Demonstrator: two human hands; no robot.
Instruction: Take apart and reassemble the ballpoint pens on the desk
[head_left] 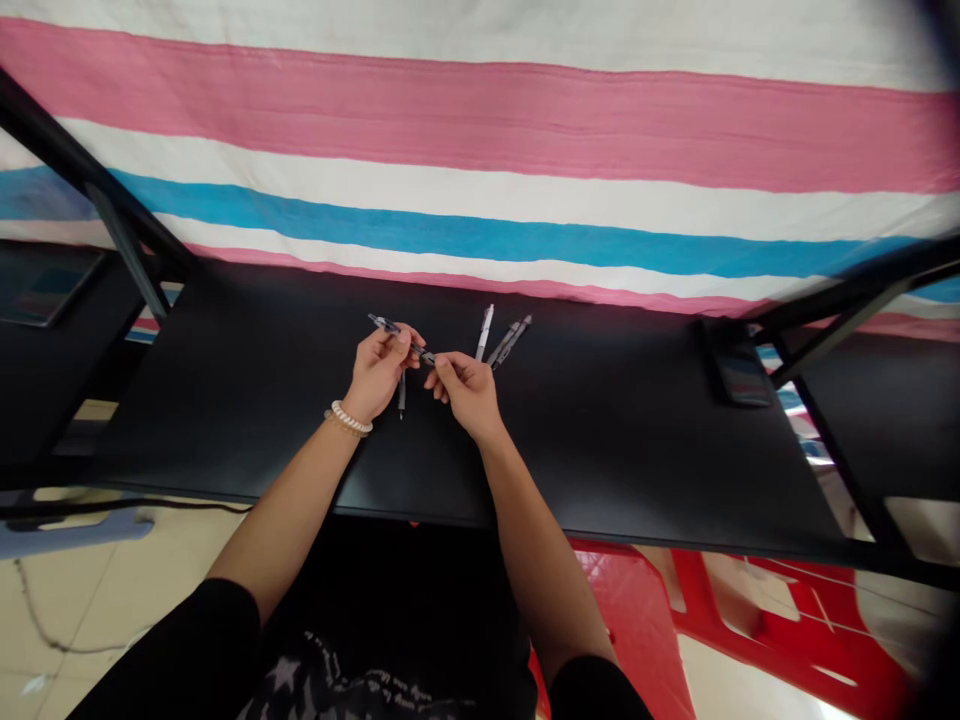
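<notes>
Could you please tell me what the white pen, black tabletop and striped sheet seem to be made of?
White pen: probably hard plastic, smooth finish, judging by its opaque barrel.
Black tabletop: perhaps laminate or painted board, satin, given its soft sheen near the front edge.
Striped sheet: cloth or woven plastic, fairly matte, with visible creases.
</notes>
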